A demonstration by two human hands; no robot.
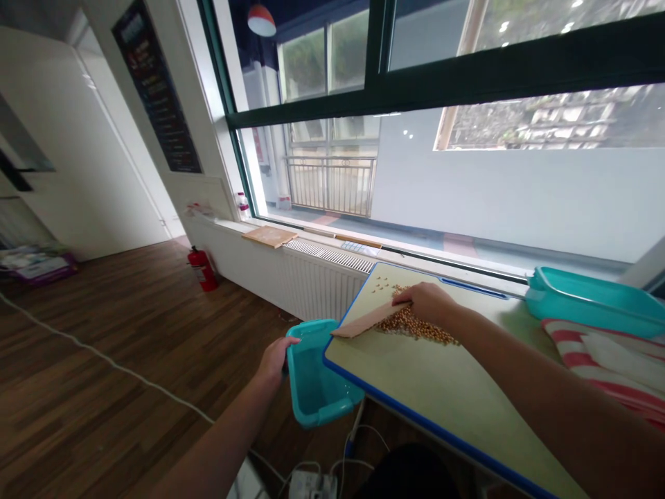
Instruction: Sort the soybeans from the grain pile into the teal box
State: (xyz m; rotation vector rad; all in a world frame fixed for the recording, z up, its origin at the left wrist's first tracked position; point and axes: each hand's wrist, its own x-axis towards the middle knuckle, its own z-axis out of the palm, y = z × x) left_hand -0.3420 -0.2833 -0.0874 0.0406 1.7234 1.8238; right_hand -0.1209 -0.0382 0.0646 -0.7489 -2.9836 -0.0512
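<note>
My left hand (pixel 276 359) is closed on the rim of a turquoise plastic basin (pixel 323 378), held just below the left edge of the table (pixel 441 388). No contents show in the part of the basin I can see. In my right hand (pixel 427 303) is a flat piece of cardboard (pixel 366 322), standing on edge on the tabletop with its far end at the table's left edge. Against and behind the cardboard lies a heap of small tan beans (pixel 415 327). A few loose ones are scattered near the back left corner.
At the table's right stand another turquoise basin (pixel 597 301) and a red-and-white striped cloth (pixel 576 346). A radiator (pixel 325 281) and windowsill run behind. A fire extinguisher (pixel 201 269) stands on the floor, left. Cables and a power strip (pixel 305 484) lie below the table.
</note>
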